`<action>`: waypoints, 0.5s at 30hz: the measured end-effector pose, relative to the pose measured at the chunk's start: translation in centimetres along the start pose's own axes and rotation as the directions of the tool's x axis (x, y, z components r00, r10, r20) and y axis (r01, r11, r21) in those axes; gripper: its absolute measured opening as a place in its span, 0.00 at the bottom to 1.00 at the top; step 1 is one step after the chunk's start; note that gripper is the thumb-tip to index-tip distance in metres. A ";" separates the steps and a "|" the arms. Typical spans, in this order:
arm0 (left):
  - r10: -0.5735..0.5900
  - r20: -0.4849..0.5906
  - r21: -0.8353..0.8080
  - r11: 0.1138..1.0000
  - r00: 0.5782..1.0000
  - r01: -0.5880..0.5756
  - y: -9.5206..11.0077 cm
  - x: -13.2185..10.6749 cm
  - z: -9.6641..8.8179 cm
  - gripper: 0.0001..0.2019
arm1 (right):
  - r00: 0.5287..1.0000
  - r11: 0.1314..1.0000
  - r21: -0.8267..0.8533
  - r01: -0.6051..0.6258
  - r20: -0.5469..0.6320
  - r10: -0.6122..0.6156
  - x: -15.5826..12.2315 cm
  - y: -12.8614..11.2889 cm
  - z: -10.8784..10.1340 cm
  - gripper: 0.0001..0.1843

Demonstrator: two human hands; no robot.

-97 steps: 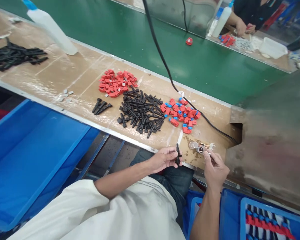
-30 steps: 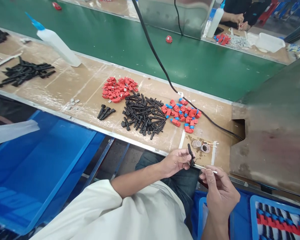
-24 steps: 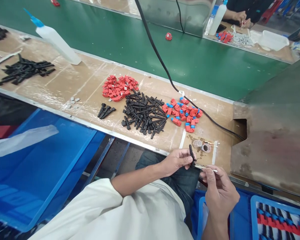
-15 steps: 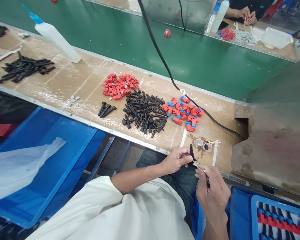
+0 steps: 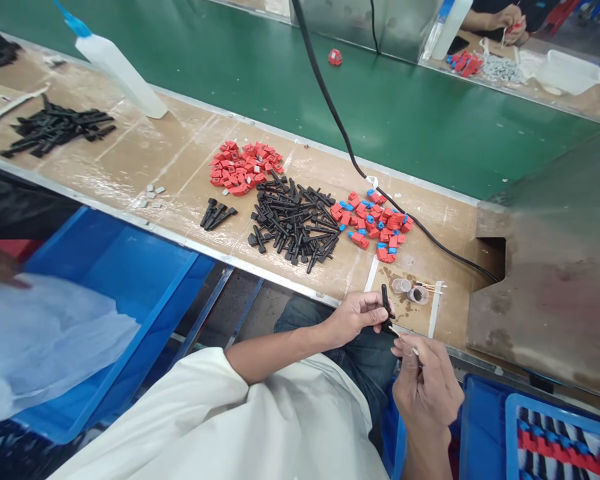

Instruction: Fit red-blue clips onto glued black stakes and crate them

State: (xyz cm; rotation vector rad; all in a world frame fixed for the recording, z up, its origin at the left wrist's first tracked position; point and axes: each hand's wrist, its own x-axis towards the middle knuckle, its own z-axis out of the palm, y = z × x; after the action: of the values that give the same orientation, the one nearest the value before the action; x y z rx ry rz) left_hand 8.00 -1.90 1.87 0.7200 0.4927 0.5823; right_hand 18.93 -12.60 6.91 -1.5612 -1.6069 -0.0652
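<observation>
My left hand (image 5: 359,320) pinches a black plastic part (image 5: 385,298) upright, just over the table's front edge. Between the fingers of my right hand (image 5: 427,380) is a thin pale stick (image 5: 405,339), its tip at the lower end of the black part; whether they touch I cannot tell. Two small clear cups (image 5: 418,295) stand just beyond my hands, one with dark contents, beside several thin sticks (image 5: 435,288). Farther back lie a pile of black parts (image 5: 295,220), red pieces with blue ends (image 5: 373,220) and plain red pieces (image 5: 243,167).
A black cable (image 5: 330,107) hangs across the table toward a metal housing (image 5: 545,280) at right. A white bottle (image 5: 123,73) leans at left. Blue bins (image 5: 145,320) flank me; another person's hand (image 5: 0,265) is over the left one. A green belt (image 5: 260,73) runs behind.
The pale stick has shifted slightly against the black part, both hands staying close together. Another person's hand has appeared at the left edge, and the white plastic sheet there has moved. The view has shifted slightly.
</observation>
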 end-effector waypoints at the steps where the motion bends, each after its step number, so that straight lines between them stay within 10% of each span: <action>1: 0.002 -0.004 0.001 1.000 1.000 -0.002 0.0 0.0 0.0 0.26 | 1.000 1.000 -0.005 0.028 0.012 -0.028 0.0 0.0 0.1 0.16; 6: -0.035 -0.006 -0.070 0.997 0.999 0.034 0.2 -0.1 -0.1 0.26 | 0.998 0.998 0.035 0.047 0.039 -0.049 -0.1 0.2 -0.1 0.16; 15: -0.132 0.179 0.045 0.991 0.975 0.126 1.3 0.0 -1.1 0.26 | 0.946 0.930 0.180 -0.322 0.109 0.306 -0.3 1.1 -0.1 0.05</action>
State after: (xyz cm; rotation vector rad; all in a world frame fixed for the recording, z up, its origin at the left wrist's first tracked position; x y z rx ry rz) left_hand 6.94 -0.61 2.07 0.7598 0.3766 0.3831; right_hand 19.82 -12.68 6.24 -1.6617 -1.3566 0.3237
